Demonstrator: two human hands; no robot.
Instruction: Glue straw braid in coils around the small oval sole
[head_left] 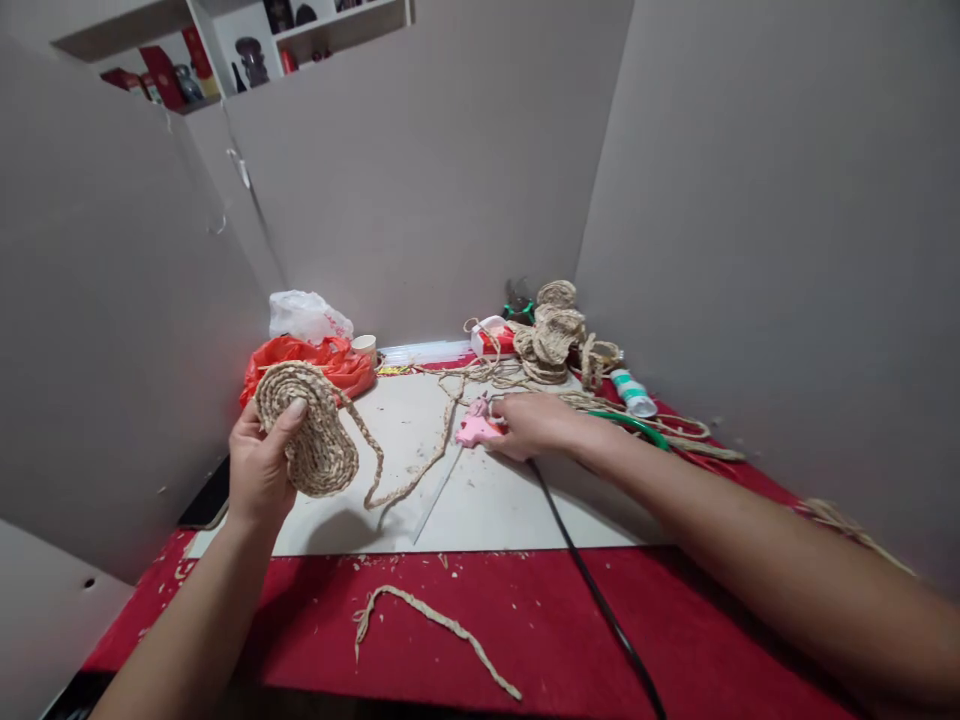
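Note:
My left hand (262,462) grips a flat oval coil of braided straw rope (319,450), raised over the left side of the white board, thumb on its face. From the coil a loose length of braid (409,487) runs down and back across the board. Around a pink glue gun (475,424) the fingers of my right hand (529,422) are closed, near the middle of the board. A clear glue stick (436,497) juts from the gun toward me, and a black cord (592,585) trails off the front.
A short braid piece (435,612) lies on the red cloth (645,620) in front of the white board (495,510). Behind stand a red plastic bag (349,365), a paper cup (364,346), more coiled braid (553,335) and a green-white roll (634,393). Grey walls enclose the back and sides.

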